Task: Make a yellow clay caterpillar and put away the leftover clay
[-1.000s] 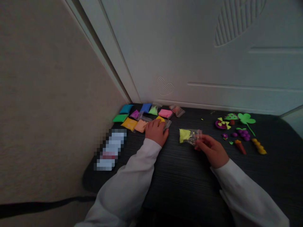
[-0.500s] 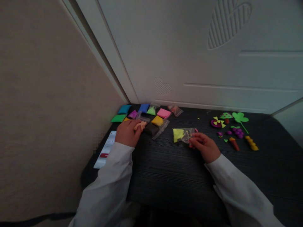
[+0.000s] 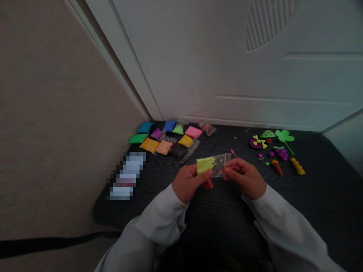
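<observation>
A clear zip bag of yellow clay is held above the dark table between both hands. My left hand grips the clay-filled end, thumb on top and fingers beneath. With thumb and fingers pinched, my right hand holds the bag's clear end near the zip. A small pink tool lies on the table just beyond the right hand. Left of the hands rest other clay bags, among them black, peach, orange and golden yellow.
More clay bags, including a pink one and a green one, lie along the back left. A pixelated phone-like device is at the left edge. Clay models stand at right: a clover, grapes, a carrot-like piece. A white panel rises behind.
My left hand has left the peach bag and come right to grip the yellow clay bag. My right hand keeps hold of the bag's clear end.
</observation>
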{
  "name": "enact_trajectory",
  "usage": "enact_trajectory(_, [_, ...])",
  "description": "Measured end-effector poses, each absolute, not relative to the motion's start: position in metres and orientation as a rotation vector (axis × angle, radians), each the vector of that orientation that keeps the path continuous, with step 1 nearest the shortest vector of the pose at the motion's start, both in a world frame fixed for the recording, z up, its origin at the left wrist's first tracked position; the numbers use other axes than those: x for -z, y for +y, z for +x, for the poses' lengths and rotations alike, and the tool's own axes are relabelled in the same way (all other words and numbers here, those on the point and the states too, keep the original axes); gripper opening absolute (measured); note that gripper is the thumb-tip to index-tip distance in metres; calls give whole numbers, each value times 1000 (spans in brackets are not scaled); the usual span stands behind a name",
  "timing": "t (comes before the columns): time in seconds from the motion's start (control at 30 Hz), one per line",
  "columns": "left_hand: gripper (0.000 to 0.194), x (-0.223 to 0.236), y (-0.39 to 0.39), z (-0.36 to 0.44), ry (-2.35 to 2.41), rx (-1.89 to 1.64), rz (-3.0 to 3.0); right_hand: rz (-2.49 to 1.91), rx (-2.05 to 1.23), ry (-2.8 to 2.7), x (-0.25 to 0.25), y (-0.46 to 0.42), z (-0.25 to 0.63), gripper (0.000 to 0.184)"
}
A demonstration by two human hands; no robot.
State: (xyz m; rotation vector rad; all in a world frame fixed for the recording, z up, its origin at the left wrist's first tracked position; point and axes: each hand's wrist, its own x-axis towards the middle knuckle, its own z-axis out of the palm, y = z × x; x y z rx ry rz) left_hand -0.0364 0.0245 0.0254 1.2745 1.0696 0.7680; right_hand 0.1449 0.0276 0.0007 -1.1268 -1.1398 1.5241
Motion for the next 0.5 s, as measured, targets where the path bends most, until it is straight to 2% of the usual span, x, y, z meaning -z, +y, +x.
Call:
enact_trajectory(0.23, [30,-25,34,-53,1114,-640,1460,-1167,-1521,-1064,2,31,145,25])
enact_trajectory(0.37, [31,-25,50,-99,1580,-835,1896,-1208,-1447,-930,14,40,148,32])
enact_trajectory(0.5, [28,-16,76,-159,1915,-682,2379,-1234,-1403,-841,28,52,147,39])
